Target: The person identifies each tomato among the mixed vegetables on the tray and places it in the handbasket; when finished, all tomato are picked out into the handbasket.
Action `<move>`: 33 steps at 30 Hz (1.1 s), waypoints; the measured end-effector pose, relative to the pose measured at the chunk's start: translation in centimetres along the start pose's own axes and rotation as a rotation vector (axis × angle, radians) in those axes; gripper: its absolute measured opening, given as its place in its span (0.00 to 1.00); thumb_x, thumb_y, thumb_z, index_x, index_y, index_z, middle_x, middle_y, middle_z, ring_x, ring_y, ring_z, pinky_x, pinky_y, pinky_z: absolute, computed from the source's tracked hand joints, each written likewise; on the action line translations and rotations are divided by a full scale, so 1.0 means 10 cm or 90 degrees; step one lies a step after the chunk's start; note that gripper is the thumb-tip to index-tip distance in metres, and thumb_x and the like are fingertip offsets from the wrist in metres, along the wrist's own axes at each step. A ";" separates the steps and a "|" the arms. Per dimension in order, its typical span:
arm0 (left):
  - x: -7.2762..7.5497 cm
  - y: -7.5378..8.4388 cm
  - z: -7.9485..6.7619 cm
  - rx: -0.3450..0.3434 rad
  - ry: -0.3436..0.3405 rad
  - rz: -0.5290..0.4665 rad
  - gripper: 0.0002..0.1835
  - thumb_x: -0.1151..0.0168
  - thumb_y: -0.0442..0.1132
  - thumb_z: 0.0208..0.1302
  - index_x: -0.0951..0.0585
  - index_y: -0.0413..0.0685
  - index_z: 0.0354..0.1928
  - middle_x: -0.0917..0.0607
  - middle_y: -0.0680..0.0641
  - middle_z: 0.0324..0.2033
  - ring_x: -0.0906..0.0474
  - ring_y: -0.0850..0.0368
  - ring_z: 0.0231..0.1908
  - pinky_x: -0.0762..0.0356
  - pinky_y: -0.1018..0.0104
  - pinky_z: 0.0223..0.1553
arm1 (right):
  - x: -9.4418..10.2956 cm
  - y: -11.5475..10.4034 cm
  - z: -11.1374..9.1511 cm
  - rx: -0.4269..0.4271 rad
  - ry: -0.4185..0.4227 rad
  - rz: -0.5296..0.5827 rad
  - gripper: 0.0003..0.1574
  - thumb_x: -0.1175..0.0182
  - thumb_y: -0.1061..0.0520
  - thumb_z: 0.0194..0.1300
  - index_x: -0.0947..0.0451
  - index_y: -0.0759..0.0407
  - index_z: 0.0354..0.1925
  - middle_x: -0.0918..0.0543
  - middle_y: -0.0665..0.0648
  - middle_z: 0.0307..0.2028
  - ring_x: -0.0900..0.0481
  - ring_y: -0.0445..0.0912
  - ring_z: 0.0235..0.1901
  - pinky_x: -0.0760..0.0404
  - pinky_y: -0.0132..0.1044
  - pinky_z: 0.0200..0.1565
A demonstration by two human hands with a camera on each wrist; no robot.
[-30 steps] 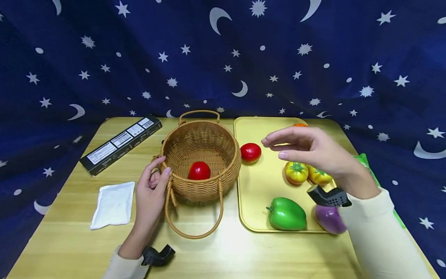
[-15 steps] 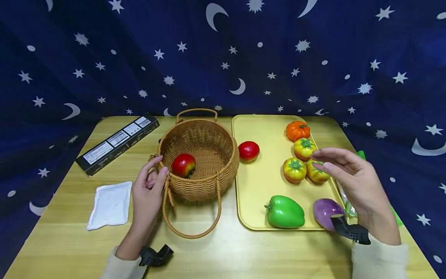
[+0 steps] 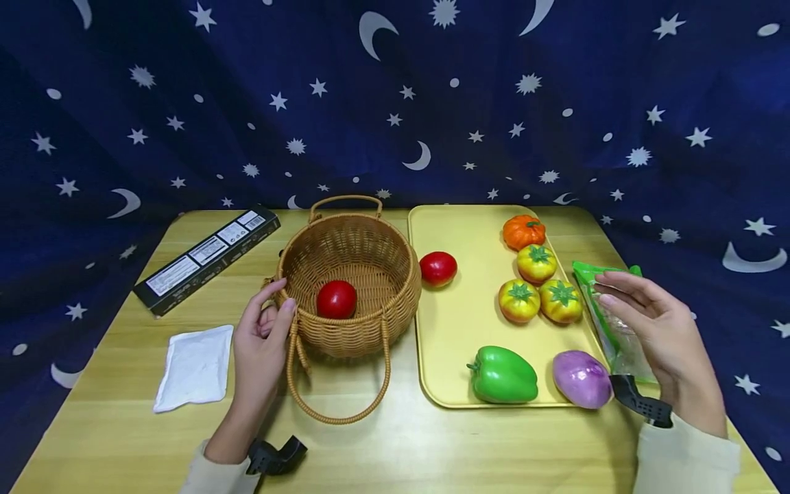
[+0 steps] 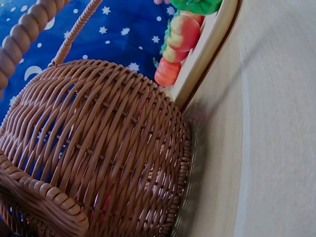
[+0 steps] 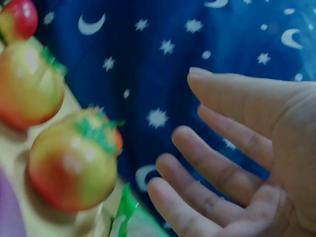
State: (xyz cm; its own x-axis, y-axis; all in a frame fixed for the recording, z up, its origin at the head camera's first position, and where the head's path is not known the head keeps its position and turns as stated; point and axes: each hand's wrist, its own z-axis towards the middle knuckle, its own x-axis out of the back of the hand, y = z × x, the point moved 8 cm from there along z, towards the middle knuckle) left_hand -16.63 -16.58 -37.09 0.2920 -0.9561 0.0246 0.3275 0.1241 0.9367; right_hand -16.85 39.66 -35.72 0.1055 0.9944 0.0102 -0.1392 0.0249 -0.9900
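Note:
A round wicker basket stands on the table with a smooth red fruit inside, near its front left. My left hand holds the basket's left rim between thumb and index finger, the other fingers curled. The wicker wall fills much of the left wrist view. Beyond the right edge of the yellow tray, my right hand hovers with relaxed fingers and nothing in it. Several yellow-and-red tomatoes with green tops lie nearest to it on the tray, as does a purple, eggplant-like vegetable.
The tray also bears a green bell pepper, an orange pumpkin and another red fruit beside the basket. A green-edged clear bag lies right of it. Left are a long black box and a white packet.
My right hand has withdrawn from over the tray, right and toward me, uncovering the pumpkin and tomatoes. The red fruit in the basket has rolled about. My left hand stays at the rim.

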 end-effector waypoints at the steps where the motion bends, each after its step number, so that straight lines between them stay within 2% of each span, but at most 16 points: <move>1: 0.00 0.00 0.00 0.001 0.001 0.001 0.19 0.37 0.32 0.72 0.21 0.39 0.63 0.42 0.52 0.21 0.46 0.61 0.21 0.47 0.70 0.22 | 0.04 0.05 0.01 -0.019 0.016 -0.010 0.31 0.35 0.71 0.67 0.29 0.69 0.67 0.17 0.53 0.56 0.16 0.39 0.51 0.21 0.24 0.49; 4: 0.01 0.00 -0.01 0.003 0.003 0.003 0.20 0.37 0.33 0.72 0.21 0.39 0.63 0.42 0.52 0.21 0.45 0.61 0.21 0.46 0.70 0.22 | 0.13 0.19 0.03 -0.076 0.042 -0.058 0.34 0.31 0.65 0.66 0.27 0.62 0.68 0.19 0.49 0.57 0.18 0.33 0.50 0.22 0.21 0.46; 7: 0.01 0.00 -0.01 0.005 0.002 0.002 0.20 0.37 0.33 0.73 0.21 0.40 0.64 0.42 0.52 0.21 0.45 0.61 0.21 0.46 0.70 0.22 | 0.15 0.29 0.06 -0.097 0.025 -0.121 0.36 0.31 0.61 0.67 0.30 0.58 0.71 0.23 0.49 0.61 0.21 0.30 0.52 0.24 0.19 0.47; 11: 0.01 0.00 -0.01 0.004 0.003 0.002 0.19 0.37 0.33 0.72 0.21 0.41 0.64 0.42 0.52 0.21 0.45 0.61 0.21 0.46 0.70 0.22 | 0.11 0.36 0.08 -0.080 -0.018 -0.187 0.39 0.33 0.61 0.69 0.34 0.59 0.74 0.28 0.52 0.65 0.25 0.29 0.56 0.25 0.18 0.49; 19: 0.01 -0.01 -0.02 0.006 0.002 0.001 0.19 0.37 0.33 0.72 0.20 0.45 0.63 0.41 0.52 0.21 0.45 0.61 0.21 0.46 0.70 0.22 | 0.07 0.47 0.09 -0.039 -0.080 -0.168 0.39 0.35 0.68 0.69 0.35 0.62 0.74 0.27 0.47 0.65 0.27 0.31 0.59 0.24 0.20 0.50; 26: 0.01 -0.02 -0.02 0.012 0.004 0.003 0.19 0.36 0.33 0.72 0.20 0.45 0.63 0.41 0.52 0.21 0.44 0.61 0.21 0.46 0.70 0.21 | 0.03 0.55 0.12 -0.039 -0.085 -0.319 0.40 0.34 0.60 0.71 0.37 0.59 0.76 0.33 0.50 0.68 0.31 0.27 0.58 0.25 0.19 0.50; 33: 0.01 -0.02 -0.02 0.017 0.003 -0.002 0.20 0.36 0.34 0.72 0.20 0.46 0.64 0.41 0.52 0.20 0.45 0.61 0.21 0.46 0.70 0.21 | 0.00 0.60 0.13 -0.081 -0.070 -0.377 0.42 0.33 0.51 0.71 0.38 0.58 0.76 0.38 0.64 0.72 0.31 0.41 0.65 0.29 0.17 0.52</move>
State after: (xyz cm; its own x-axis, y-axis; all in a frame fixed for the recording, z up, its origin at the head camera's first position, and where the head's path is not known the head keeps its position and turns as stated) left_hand -16.44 -16.64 -37.34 0.2957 -0.9551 0.0198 0.3037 0.1136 0.9460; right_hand -19.00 39.98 -41.47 0.0250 0.8204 0.5712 0.0318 0.5704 -0.8207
